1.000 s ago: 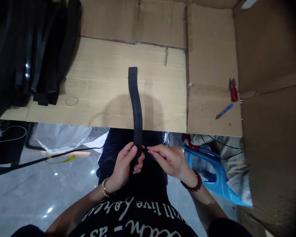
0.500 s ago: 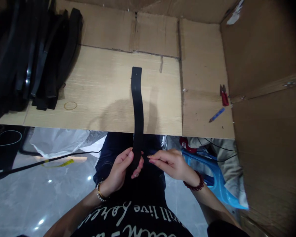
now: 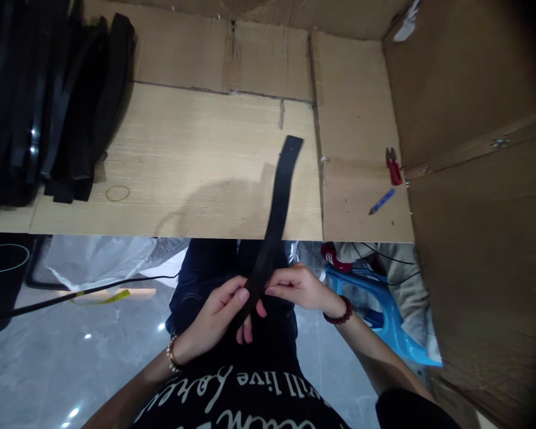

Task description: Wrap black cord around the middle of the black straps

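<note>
A long black flexible strip (image 3: 279,208) slants up and to the right from my lap, with its far end over the table. It looks like rubber or foam, and a small mark shows near that far end. My left hand (image 3: 223,313) is closed around its lower part, thumb on top and fingertips coming out beneath. At the strip's right edge, my right hand (image 3: 301,286) is closed in a pinch, fingertips against or just behind the strip. Whatever the pinch holds is hidden.
A heap of similar black strips (image 3: 71,101) lies at the table's left. A rubber band (image 3: 117,193) is nearby. Red-handled snips (image 3: 393,168) and a blue pencil-like stick (image 3: 382,202) lie at right, beside a cardboard wall (image 3: 473,196). A blue stool (image 3: 393,328) stands below.
The strip has tilted, its far end swinging right. My right hand has moved left until its pinched fingers meet the strip's edge. My left hand still holds the strip. The view has shifted slightly.
</note>
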Demonstrator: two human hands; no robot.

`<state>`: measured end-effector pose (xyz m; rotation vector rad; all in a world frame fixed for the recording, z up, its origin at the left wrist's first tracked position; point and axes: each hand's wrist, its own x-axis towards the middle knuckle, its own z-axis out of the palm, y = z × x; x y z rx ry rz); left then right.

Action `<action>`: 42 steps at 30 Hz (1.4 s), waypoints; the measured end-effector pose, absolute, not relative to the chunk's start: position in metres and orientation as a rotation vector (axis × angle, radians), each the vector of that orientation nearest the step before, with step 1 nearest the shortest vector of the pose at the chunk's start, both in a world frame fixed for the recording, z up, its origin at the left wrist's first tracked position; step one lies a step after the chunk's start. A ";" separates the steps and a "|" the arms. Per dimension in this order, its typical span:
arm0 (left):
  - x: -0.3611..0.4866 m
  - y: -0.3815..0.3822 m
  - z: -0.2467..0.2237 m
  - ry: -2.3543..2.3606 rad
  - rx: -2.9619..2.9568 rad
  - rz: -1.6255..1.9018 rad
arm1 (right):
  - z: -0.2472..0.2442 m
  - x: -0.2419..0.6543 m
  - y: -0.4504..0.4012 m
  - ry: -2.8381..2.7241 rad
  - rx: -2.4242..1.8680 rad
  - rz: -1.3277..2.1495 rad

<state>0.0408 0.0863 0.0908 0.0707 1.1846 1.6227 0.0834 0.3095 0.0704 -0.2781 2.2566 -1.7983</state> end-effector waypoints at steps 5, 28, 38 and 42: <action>0.008 0.092 0.109 1.304 0.611 1.261 | 0.080 0.052 0.330 2.012 -0.510 -1.644; 0.002 0.100 0.133 2.675 1.534 0.558 | 0.190 0.052 0.309 2.840 -0.882 -0.351; 0.002 0.103 0.131 2.445 1.914 0.315 | 0.204 0.066 0.315 2.853 -0.956 -0.044; 0.004 0.113 0.132 2.232 2.010 0.208 | 0.216 0.046 0.309 2.522 -1.028 -0.011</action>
